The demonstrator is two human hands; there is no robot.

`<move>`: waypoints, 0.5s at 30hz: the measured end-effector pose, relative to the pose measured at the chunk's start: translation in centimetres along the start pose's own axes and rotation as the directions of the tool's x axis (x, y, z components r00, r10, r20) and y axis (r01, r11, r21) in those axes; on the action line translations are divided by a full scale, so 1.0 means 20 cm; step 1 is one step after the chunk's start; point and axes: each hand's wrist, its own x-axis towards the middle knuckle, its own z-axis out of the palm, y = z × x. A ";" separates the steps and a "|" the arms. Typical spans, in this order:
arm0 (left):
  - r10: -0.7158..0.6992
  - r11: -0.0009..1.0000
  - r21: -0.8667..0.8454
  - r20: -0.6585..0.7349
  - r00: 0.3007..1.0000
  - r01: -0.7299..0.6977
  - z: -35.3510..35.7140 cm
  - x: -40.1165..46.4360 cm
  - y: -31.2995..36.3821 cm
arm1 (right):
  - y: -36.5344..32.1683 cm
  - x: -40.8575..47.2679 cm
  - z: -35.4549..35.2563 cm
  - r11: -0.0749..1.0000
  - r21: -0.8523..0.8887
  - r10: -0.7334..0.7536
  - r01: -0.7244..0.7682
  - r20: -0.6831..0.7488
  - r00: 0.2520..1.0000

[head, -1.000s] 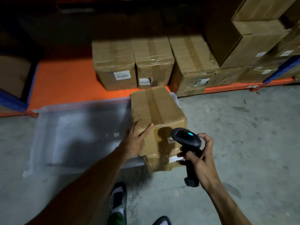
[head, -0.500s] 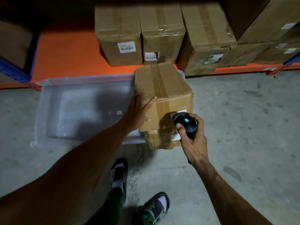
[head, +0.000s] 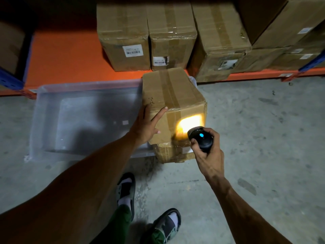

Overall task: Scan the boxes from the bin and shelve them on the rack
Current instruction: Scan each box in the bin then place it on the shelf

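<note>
— Why are we keeping the left hand (head: 146, 125) on the taped cardboard box (head: 173, 110) like that?

— We are steadying it. The fingers are lying straight and spread, with the index reaching up to the top edge and the palm pressing the near face. The box is sitting at the right end of the clear plastic bin (head: 84, 120), apparently on a second box (head: 173, 153) underneath, so it looks likely to rock without that support.

— And the right hand (head: 208, 152)?

— It is wrapping its fingers tightly around the handheld barcode scanner (head: 200, 139), pointing the head at the near face. The scanner is throwing an orange-yellow glow low on that face, to the right, where we judge the label to be, though the glare is hiding it.

— Why so close?

— In this dim aisle we are probably holding it close so the beam covers only that one label.

— So where are we standing in the job?

— We are scanning, not yet shelving. The orange rack shelf (head: 66, 55) is lying just beyond the bin, and it is already holding a row of shelved boxes (head: 168, 37) with their labels facing out. The bare stretch to their left looks like the natural spot for this one.

— What should we be watching?

— Lifting the top box could shift the one beneath it.
</note>
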 end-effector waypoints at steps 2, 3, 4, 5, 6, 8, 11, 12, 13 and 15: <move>-0.001 0.999 0.038 0.002 1.000 0.001 0.01 0.00 0.00 | 0.00 0.01 0.01 1.000 0.006 -0.004 0.004 -0.018 1.000; -0.004 0.998 0.063 0.008 1.000 0.003 0.01 0.00 0.00 | 0.00 0.01 0.01 1.000 0.017 -0.002 0.003 -0.031 1.000; -0.007 0.996 0.085 0.017 1.000 0.005 0.01 0.00 0.00 | -0.01 0.01 0.02 1.000 0.025 0.000 0.001 -0.046 0.999; -0.008 0.994 0.109 0.021 1.000 0.005 0.02 0.01 0.00 | -0.02 0.01 0.02 1.000 0.029 0.004 -0.002 -0.056 0.998; -0.006 0.991 0.135 0.017 1.000 0.004 0.02 0.01 -0.01 | -0.02 0.00 0.02 1.000 0.029 0.008 -0.006 -0.060 0.998; 0.003 0.985 0.170 0.000 1.000 -0.003 0.03 0.01 -0.01 | -0.04 0.00 0.02 0.999 0.031 0.017 -0.015 -0.062 0.998; 0.012 0.996 0.089 -0.009 1.000 -0.012 0.03 0.00 -0.03 | -0.03 -0.01 0.01 0.999 0.046 0.030 -0.027 -0.070 0.997; 0.002 0.999 0.036 -0.011 1.000 -0.002 0.03 0.00 -0.02 | -0.03 -0.01 0.01 0.998 0.051 0.032 -0.029 -0.075 0.997; -0.016 1.000 -0.005 -0.016 1.000 0.016 0.03 0.00 -0.01 | -0.02 -0.01 0.01 0.998 0.060 0.035 -0.030 -0.082 0.996; -0.075 0.997 -0.027 -0.043 0.996 0.074 0.03 0.01 0.03 | -0.01 -0.01 0.01 0.996 0.077 0.043 -0.036 -0.091 0.995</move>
